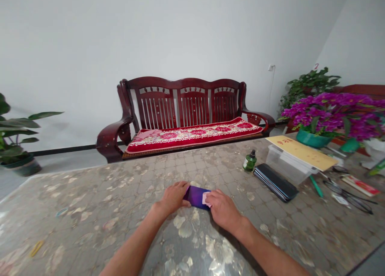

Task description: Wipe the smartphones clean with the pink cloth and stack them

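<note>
A flat purple phone (196, 196) lies on the flower-patterned table (90, 212) in front of me. My left hand (173, 197) grips its left end, fingers curled around the edge. My right hand (222, 208) rests on its right end and presses a small pink pad (206, 198) against its surface with closed fingers. Both forearms reach in from the bottom of the view.
A stack of dark phones (275, 182) and a small green bottle (249, 161) lie to the right. Behind them are a clear plastic box (285, 166) under a yellow envelope (302, 152), purple flowers (333, 113), pens and scissors (349, 194). A red wooden bench (183, 115) stands beyond the table.
</note>
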